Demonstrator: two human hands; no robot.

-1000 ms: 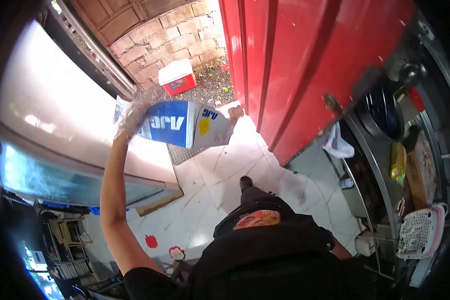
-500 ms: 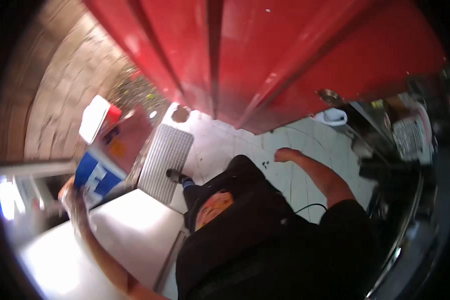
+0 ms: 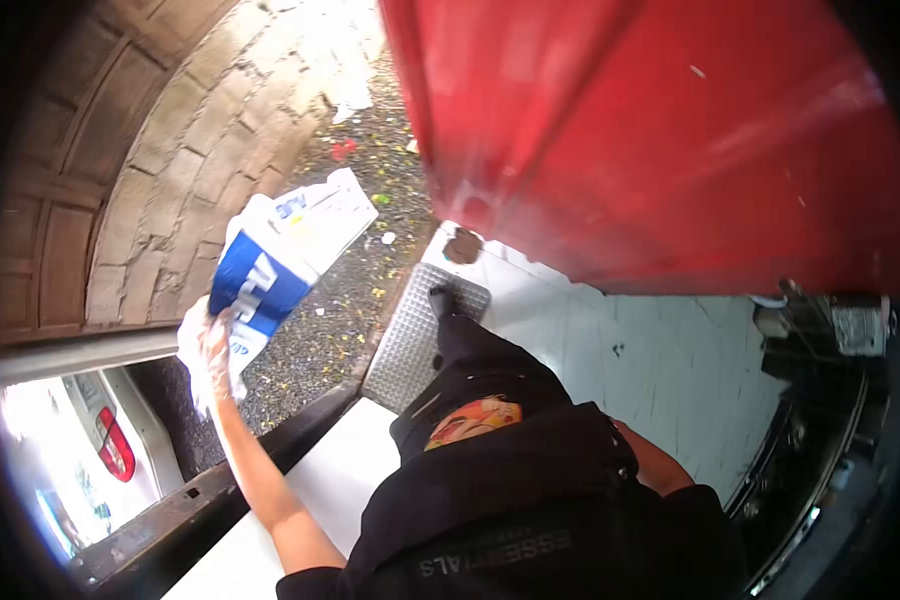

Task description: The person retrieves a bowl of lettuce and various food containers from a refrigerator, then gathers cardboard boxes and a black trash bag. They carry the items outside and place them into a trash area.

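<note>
My left hand (image 3: 216, 345), in a clear plastic glove, is closed on the lower left side of a blue-and-white printed cardboard box (image 3: 270, 270). In this view the box overlaps the gravelly ground outside, at the end of my outstretched arm. Thin clear plastic hangs loosely around my wrist. Of my right arm only a piece of the forearm (image 3: 655, 460) shows beside my torso; the hand itself is hidden behind my body.
A ridged metal step plate (image 3: 400, 345) lies under my foot at the doorway. The red panel (image 3: 650, 140) stands ahead, a white surface (image 3: 320, 490) at lower left. Outside are a stone wall (image 3: 170, 180) and a parked car (image 3: 120, 430). Dark equipment (image 3: 790, 430) lines the right.
My left hand has carried the box farther out past the doorway as my view and body turned. My right hand, visible before over the floor, has gone out of sight.
</note>
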